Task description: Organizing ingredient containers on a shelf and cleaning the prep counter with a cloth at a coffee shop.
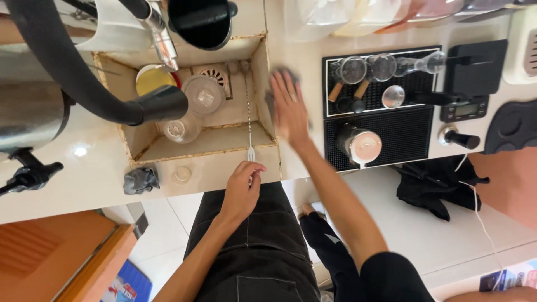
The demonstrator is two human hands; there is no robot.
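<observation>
My right hand [289,107] lies flat, fingers spread, on a dark cloth [282,75] on the counter beside the sink [263,72]; motion blur softens it. My left hand [242,187] rests at the counter's front edge, fingers loosely curled, just below a thin white spoon [250,134] that leans from the sink over the rim. Whether it touches the spoon I cannot tell. Inside the sink lie a yellow bowl [151,80], a clear lid [204,95] and a glass [178,128].
A black bar mat [403,134] right of my hand carries a metal pitcher [361,144], glass cups [353,70] and tampers. A scale [465,109] and black cloth [433,187] lie farther right. A black hose [67,67] arcs over the sink; a crumpled grey rag [141,180] sits front left.
</observation>
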